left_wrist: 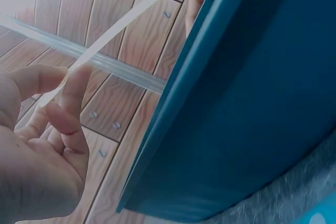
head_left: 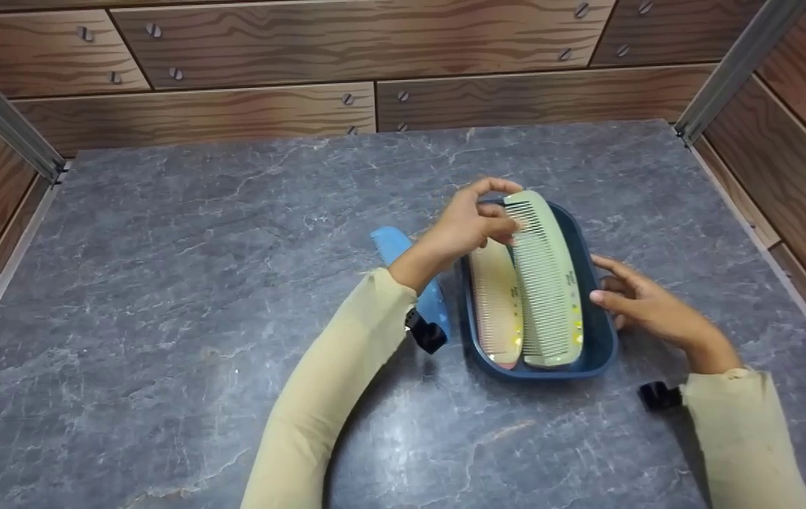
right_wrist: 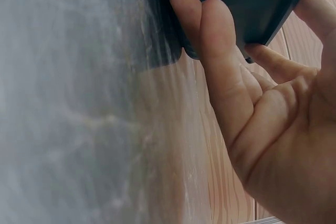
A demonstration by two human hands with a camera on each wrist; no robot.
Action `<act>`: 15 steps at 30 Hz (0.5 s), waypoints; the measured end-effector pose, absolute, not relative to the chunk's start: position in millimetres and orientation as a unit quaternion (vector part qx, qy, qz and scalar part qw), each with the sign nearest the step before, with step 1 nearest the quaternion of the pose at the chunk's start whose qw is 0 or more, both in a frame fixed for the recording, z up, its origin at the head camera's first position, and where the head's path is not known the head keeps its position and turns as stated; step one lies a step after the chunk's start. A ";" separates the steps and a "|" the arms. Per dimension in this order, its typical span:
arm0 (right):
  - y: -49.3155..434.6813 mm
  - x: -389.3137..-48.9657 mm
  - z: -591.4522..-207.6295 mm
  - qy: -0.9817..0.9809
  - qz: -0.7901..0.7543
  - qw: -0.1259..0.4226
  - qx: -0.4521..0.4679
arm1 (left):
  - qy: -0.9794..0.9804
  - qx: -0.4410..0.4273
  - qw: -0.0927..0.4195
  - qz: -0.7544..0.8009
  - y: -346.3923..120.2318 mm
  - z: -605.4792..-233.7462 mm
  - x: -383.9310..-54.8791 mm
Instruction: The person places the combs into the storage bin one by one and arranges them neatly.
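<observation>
My left hand (head_left: pixel 463 223) pinches the far end of a pale green comb (head_left: pixel 551 283). In the left wrist view, the green comb (left_wrist: pixel 118 27) shows edge-on between thumb and fingers. It slants over a dark blue tub (head_left: pixel 597 353), its near end down inside. A cream comb (head_left: pixel 498 304) lies in the tub's left side, with a pinkish edge showing beneath it. At the tub's right side my right hand (head_left: pixel 633 297) holds the rim, thumb at the edge. The right wrist view shows its fingers (right_wrist: pixel 218 30) against the outer wall.
A blue comb (head_left: pixel 433 304) lies on the grey marbled table (head_left: pixel 198 283) left of the tub, partly hidden under my left forearm. Wood-patterned panels (head_left: pixel 375 42) stand behind and at both sides, with metal posts (head_left: pixel 742 71) at the corners.
</observation>
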State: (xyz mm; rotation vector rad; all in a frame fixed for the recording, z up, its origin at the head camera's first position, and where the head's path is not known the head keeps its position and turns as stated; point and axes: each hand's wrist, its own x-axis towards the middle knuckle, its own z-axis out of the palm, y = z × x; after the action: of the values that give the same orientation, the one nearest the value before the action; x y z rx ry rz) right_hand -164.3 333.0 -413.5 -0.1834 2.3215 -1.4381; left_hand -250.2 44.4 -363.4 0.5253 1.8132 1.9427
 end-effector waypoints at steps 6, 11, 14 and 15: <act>333.6 -164.7 -412.9 0.828 -0.518 0.203 -0.067 | 0.656 0.203 0.223 0.692 50.9 -367.6 -251.6; 332.9 -164.7 -412.5 0.833 -0.511 0.204 -0.064 | 0.662 0.203 0.234 0.682 53.9 -370.6 -253.9; 332.9 -164.3 -413.2 0.835 -0.507 0.201 -0.067 | 0.664 0.202 0.240 0.679 55.3 -371.5 -254.6; 332.8 -164.1 -413.5 0.835 -0.508 0.200 -0.067 | 0.664 0.202 0.241 0.678 55.8 -371.8 -254.8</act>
State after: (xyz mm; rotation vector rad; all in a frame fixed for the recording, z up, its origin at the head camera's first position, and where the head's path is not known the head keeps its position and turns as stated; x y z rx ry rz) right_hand -164.1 332.8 -413.5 -0.1877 2.3340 -1.4205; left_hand -254.8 55.8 -371.8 0.5513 1.8170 1.8543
